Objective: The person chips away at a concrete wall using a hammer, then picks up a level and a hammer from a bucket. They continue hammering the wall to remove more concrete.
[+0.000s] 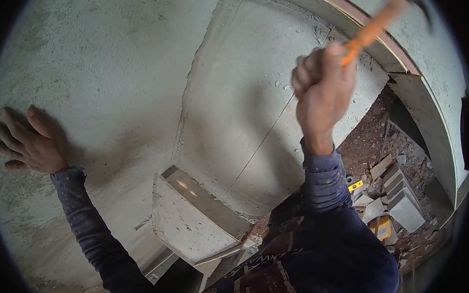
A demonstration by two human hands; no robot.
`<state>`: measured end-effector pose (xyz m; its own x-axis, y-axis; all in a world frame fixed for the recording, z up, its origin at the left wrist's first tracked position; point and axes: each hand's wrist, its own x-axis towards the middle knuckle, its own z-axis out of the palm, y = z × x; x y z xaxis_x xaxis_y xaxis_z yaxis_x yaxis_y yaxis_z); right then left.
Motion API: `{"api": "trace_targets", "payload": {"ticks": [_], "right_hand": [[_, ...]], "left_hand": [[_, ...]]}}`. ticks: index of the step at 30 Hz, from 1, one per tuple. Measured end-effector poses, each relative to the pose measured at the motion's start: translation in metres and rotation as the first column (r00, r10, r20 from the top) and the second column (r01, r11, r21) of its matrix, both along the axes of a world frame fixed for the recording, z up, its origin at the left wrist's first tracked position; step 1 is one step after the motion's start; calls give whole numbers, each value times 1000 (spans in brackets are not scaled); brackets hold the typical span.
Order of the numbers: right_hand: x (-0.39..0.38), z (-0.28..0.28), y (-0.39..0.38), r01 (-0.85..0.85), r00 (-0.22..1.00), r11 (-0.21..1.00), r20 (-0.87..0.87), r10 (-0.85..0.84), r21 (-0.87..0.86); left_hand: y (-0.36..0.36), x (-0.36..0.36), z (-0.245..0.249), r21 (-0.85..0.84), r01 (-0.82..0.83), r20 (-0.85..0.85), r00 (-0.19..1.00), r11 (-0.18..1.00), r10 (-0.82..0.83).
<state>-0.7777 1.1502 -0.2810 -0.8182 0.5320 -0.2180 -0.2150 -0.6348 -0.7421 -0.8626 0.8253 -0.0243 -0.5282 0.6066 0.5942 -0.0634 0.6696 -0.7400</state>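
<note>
My right hand (326,87) is wrapped round the orange handle of a hammer (376,27), raised at the upper right; the dark hammer head is blurred near the top edge. Below it lies a pale slab (242,94) with a straight dark line across it and small chips on its surface. On the left, my left hand (33,142) rests flat with fingers spread on the rough grey-green plastered wall (115,57). It holds nothing.
A curved ledge (426,106) runs down the right side. Rubble, stacked pale tiles (401,199), a yellow level (355,186) and a yellow object (381,227) lie at the lower right. A box-like projection (195,216) juts out at lower centre.
</note>
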Motion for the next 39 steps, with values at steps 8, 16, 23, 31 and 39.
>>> {"api": "trace_targets", "payload": {"ticks": [8, 16, 23, 31, 39], "right_hand": [[44, -146, -199, -839, 537, 501, 481, 693, 213], [11, -3, -28, -237, 962, 971, 148, 230, 32], [51, -180, -236, -449, 890, 294, 395, 226, 844], [27, -27, -59, -458, 869, 879, 271, 413, 130], [62, -148, -198, -857, 510, 450, 542, 668, 251]], "left_hand": [[-8, -1, 3, -43, 10, -12, 1000, 999, -10], [0, -1, -1, 1, 7, 0, 1000, 1000, -7], [-2, -1, 0, -17, -2, -7, 1000, 1000, 2], [-2, 0, 0, -24, -7, 12, 1000, 1000, 7], [-8, 2, 0, -51, -6, -1, 1000, 999, 6]]}}
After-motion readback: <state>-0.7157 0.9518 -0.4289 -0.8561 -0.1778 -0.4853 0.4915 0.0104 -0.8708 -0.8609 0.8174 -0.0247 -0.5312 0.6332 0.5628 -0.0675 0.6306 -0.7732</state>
